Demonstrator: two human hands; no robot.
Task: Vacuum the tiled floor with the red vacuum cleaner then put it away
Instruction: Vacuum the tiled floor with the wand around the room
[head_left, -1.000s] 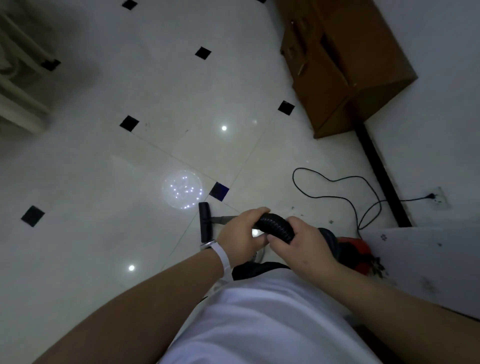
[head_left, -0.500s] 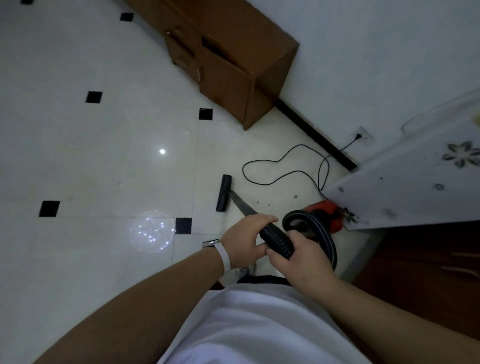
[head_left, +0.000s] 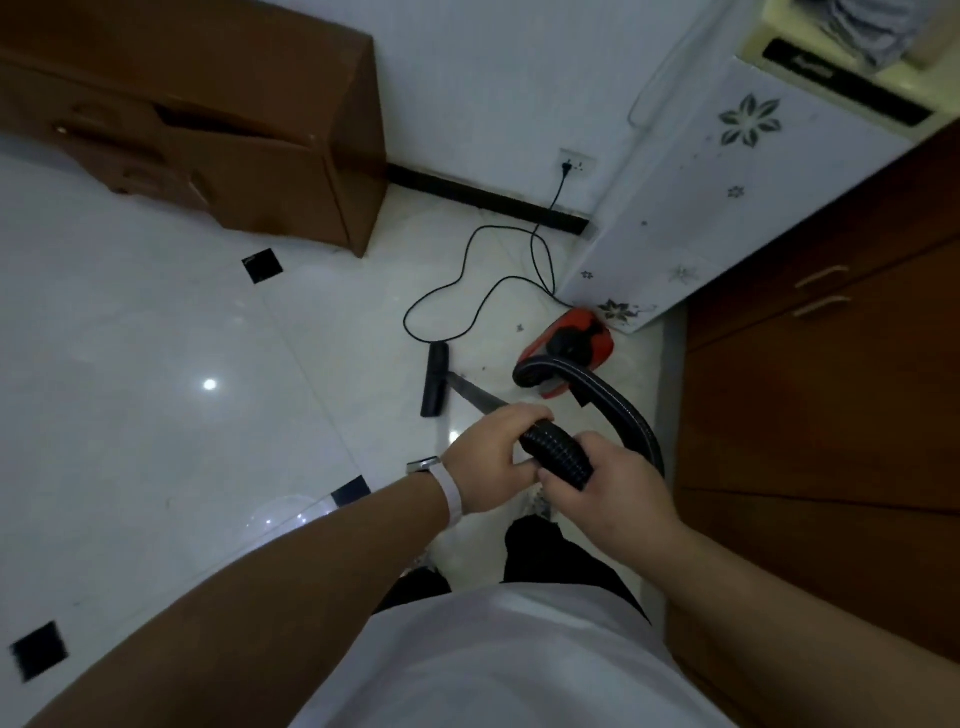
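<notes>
Here both hands grip the ribbed hose (head_left: 558, 451), the left hand (head_left: 493, 457) with fingers curled over its upper end by the wand (head_left: 475, 397), the right hand (head_left: 605, 486) wrapped just below. The red vacuum (head_left: 571, 345) sits far right beside the white cabinet (head_left: 691, 208), its cord (head_left: 467, 280) plugged in. Judging by this, good strokes keep the floor head (head_left: 435, 379) flat on the tiles (head_left: 156, 364) and clear of the looped cord.

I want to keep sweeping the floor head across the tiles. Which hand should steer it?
Probably left. The left hand grips nearer the wand leading to the floor head; the right hand holds the hose behind it.
</notes>
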